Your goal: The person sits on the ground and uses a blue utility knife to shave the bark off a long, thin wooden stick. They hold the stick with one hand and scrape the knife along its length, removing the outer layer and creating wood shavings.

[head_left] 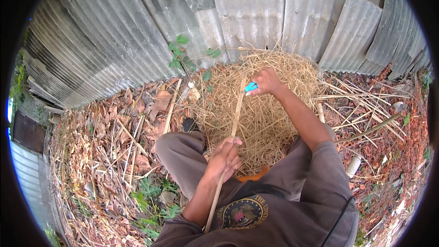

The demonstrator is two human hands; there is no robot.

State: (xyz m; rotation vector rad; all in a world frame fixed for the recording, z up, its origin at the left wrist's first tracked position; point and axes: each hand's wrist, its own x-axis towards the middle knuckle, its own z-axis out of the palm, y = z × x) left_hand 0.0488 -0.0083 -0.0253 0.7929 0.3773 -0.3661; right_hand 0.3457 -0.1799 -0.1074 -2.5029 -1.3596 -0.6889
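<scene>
left hand [225,157] fingers clamp a bamboo strip [234,123]; right hand [266,82] grips a mostly hidden blue-handled knife [250,87].

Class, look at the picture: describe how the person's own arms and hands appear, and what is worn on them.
Both forearms are bare. The left hand and right hand wear no gloves, rings or watch that can be seen. Grey-brown sleeves end around the elbows. A thin black cable runs down the right side of the shirt.

ground [98,144] | dry leaves [157,103], straw heap [270,110] (centre), loose bamboo strips [361,100]
</scene>
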